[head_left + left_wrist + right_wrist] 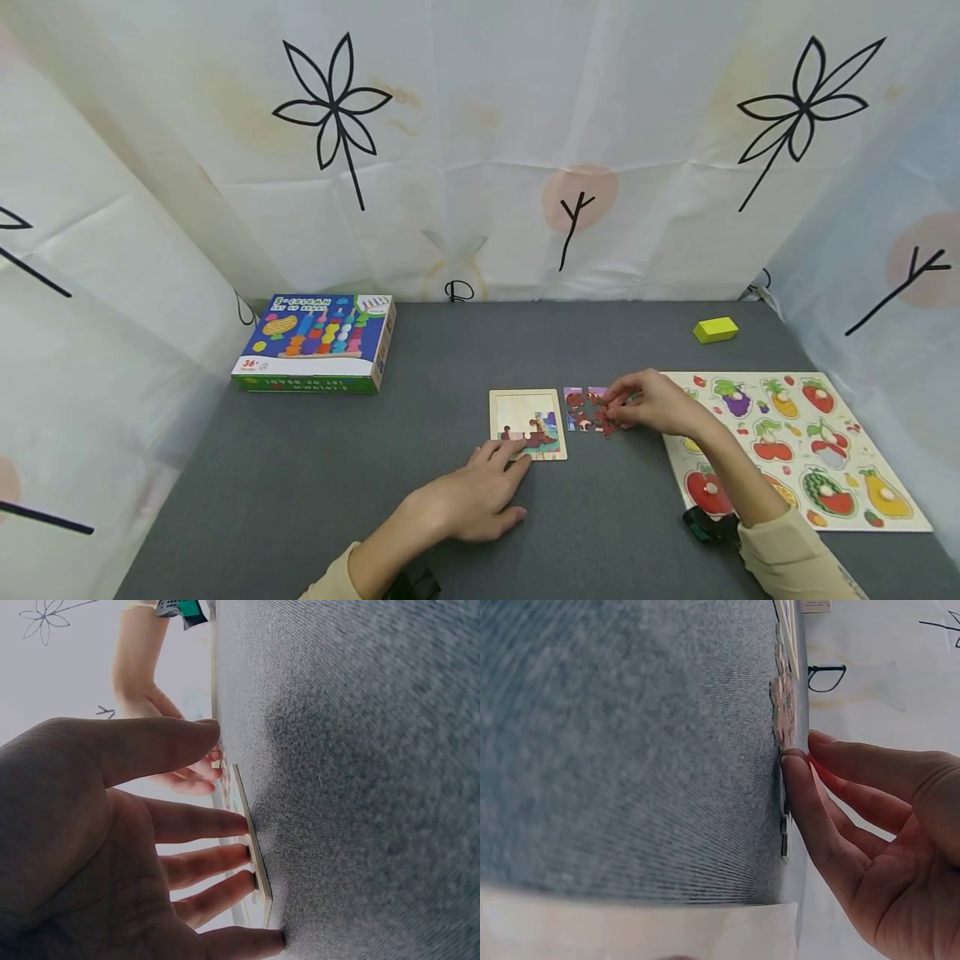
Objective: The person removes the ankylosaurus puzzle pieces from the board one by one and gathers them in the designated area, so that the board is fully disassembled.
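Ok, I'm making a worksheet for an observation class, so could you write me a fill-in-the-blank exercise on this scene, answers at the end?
1. The hand touching the wooden tray is the person's ____ one.
2. The loose puzzle pieces lie between the wooden tray and the large board with pictures of ____.
3. The small block near the back of the table is ____ in colour.

Missing words: left; fruit; yellow.
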Demonstrator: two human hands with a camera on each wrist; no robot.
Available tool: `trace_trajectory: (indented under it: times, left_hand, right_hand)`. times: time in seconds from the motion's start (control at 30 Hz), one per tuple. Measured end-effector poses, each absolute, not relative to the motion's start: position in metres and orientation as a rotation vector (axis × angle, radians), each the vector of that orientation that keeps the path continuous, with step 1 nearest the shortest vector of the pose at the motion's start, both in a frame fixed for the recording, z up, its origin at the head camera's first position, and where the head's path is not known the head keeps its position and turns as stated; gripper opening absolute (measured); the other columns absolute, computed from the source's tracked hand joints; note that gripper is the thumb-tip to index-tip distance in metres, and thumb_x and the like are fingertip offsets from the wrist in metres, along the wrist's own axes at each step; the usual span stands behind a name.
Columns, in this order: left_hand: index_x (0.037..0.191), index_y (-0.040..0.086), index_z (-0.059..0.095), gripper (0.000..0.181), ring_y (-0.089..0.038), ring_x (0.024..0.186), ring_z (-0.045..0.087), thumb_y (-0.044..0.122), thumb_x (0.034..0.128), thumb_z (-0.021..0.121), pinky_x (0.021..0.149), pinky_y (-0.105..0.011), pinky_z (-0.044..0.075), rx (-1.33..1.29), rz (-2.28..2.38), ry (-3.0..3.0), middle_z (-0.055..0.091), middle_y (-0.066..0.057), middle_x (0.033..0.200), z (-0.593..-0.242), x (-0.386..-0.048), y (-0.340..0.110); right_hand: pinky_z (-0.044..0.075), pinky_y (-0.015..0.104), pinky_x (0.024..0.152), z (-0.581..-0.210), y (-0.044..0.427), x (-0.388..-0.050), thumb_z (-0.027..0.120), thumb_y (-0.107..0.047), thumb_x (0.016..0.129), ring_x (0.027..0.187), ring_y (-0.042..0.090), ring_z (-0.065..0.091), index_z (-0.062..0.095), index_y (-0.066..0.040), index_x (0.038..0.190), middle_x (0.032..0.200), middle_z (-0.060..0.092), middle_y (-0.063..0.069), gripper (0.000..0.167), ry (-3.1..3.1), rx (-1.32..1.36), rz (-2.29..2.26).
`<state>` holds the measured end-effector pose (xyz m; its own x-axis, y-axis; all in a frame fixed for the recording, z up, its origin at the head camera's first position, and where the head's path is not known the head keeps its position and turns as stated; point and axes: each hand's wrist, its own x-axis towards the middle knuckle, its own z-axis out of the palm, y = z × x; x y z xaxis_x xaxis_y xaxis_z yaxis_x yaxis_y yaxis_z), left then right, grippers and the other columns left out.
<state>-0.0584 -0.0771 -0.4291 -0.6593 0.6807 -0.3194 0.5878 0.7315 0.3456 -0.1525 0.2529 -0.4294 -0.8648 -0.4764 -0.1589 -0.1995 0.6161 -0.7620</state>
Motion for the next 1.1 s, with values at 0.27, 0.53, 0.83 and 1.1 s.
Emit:
trace_trajectory:
  times: [0.27, 0.53, 0.83, 1.1]
  left_hand:
    - [0.166, 0.011, 0.043, 0.067, -0.028, 0.162, 0.033, 0.041, 0.1091, 0.064, 0.13, -0.056, 0.039, 0.974, 0.292, 2.512, 0.028, -0.005, 0.178, -0.427, -0.059, -0.077]
    - [0.166, 0.011, 0.042, 0.067, -0.029, 0.162, 0.032, 0.041, 0.1094, 0.064, 0.127, -0.059, 0.041, 0.981, 0.296, 2.508, 0.029, -0.006, 0.178, -0.427, -0.059, -0.077]
    - [0.165, 0.01, 0.043, 0.067, -0.029, 0.161, 0.033, 0.041, 0.1095, 0.064, 0.126, -0.059, 0.043, 0.997, 0.29, 2.518, 0.03, -0.006, 0.177, -0.429, -0.059, -0.078]
    - [0.165, 0.01, 0.043, 0.067, -0.029, 0.161, 0.033, 0.042, 0.1096, 0.063, 0.125, -0.059, 0.044, 1.01, 0.284, 2.52, 0.03, -0.007, 0.177, -0.429, -0.059, -0.078]
  right_hand:
    - [0.06, 0.022, 0.071, -0.43, 0.248, -0.154, 0.076, -0.005, 0.1, 0.087, 0.012, 0.075, 0.076, 0.007, 0.119, 0.103, 0.081, 0.016, 0.023, 2.455, -0.515, -1.177]
    - [0.062, 0.025, 0.073, -0.431, 0.233, -0.151, 0.076, -0.005, 0.1, 0.085, 0.009, 0.076, 0.074, 0.01, 0.12, 0.107, 0.079, 0.022, 0.025, 2.366, -0.583, -1.299]
    - [0.056, 0.027, 0.061, -0.436, 0.213, -0.151, 0.076, -0.004, 0.099, 0.078, 0.009, 0.073, 0.074, 0.01, 0.119, 0.103, 0.08, 0.024, 0.024, 2.316, -0.648, -1.321]
    - [0.06, 0.024, 0.069, -0.443, 0.191, -0.157, 0.075, -0.005, 0.1, 0.081, 0.009, 0.074, 0.076, 0.008, 0.116, 0.103, 0.08, 0.021, 0.021, 2.295, -0.765, -1.285]
